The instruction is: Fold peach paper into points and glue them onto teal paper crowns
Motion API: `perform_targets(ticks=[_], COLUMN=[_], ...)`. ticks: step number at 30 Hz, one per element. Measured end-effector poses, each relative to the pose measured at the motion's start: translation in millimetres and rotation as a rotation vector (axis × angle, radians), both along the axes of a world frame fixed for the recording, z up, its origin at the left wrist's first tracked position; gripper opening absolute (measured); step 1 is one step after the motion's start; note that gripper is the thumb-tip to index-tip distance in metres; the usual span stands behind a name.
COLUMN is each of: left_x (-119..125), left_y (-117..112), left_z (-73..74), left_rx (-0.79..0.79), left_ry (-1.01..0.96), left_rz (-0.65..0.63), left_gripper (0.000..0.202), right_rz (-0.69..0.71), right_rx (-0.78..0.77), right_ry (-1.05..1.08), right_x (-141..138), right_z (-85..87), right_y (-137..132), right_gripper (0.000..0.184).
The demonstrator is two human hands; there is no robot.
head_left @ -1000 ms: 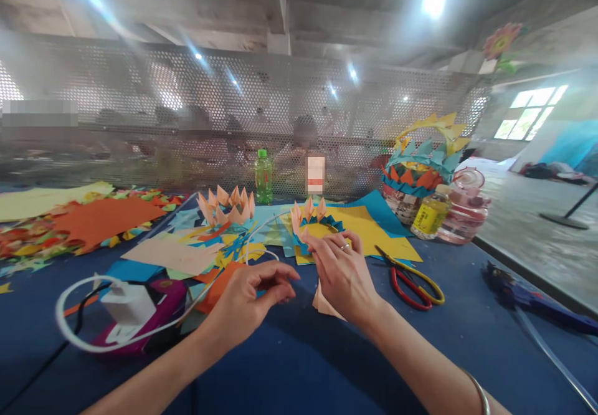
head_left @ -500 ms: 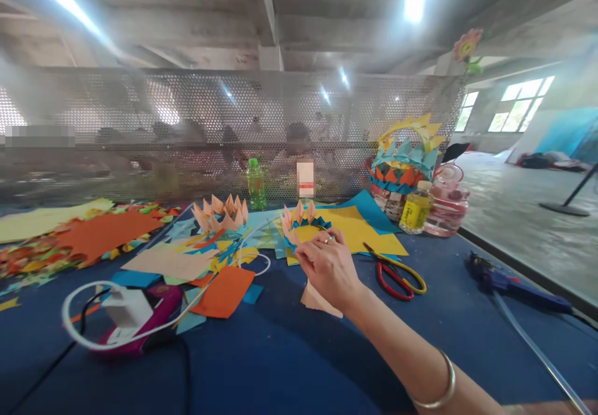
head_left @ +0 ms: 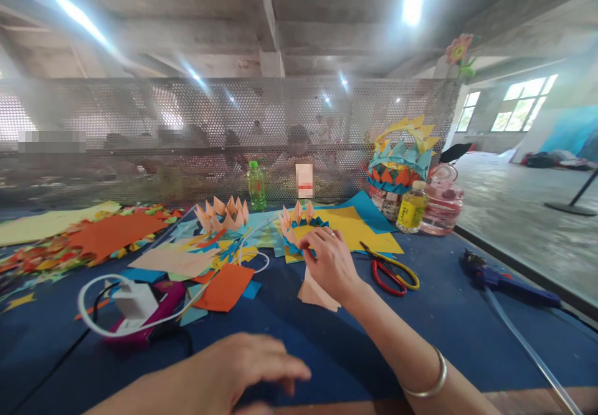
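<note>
A paper crown (head_left: pixel 292 225) of blue points and folded peach pieces lies on yellow paper (head_left: pixel 369 234). My right hand (head_left: pixel 331 264) is at its near edge, fingers bent round the rim and hiding part of it. Under that hand a small stack of peach paper (head_left: pixel 315 295) shows on the blue table. My left hand (head_left: pixel 255 362) is low in front, held over the table with fingers stretched out and nothing in them. Right of my right hand lie scissors (head_left: pixel 392 275) with red and yellow handles.
A second peach crown (head_left: pixel 222 215) stands left. Paper sheets and a cable surround a purple power strip (head_left: pixel 161 309). Stacked crowns (head_left: pixel 399 162), a yellow-labelled bottle (head_left: pixel 412 209) and a pink bottle (head_left: pixel 442 209) are back right; a glue gun (head_left: pixel 509 284) lies right.
My left hand has come into view at the bottom. My right hand stays at the crown's near edge, its fingers shifted slightly. The view has moved a little.
</note>
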State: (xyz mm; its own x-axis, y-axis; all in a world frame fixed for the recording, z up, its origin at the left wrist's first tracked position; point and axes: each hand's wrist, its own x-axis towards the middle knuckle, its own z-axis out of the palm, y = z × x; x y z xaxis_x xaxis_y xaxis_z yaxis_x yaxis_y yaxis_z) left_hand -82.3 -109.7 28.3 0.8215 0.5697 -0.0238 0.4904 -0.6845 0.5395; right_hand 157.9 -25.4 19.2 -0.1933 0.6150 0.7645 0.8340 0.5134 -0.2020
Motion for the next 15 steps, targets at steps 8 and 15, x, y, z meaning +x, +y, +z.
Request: perform_targets(ticks=[8,15], left_x=[71,105], left_y=[71,97], left_z=[11.5,-10.7], left_rx=[0.193,0.263], left_ry=[-0.026,0.026], left_rz=[0.041,0.006], left_gripper=[0.025,0.034], right_rz=[-0.08,-0.091], right_rx=[-0.006,-0.016], right_ry=[0.142,0.157], right_x=[42,40], right_z=[3.2,3.0], right_y=[13,12], right_gripper=[0.014,0.015])
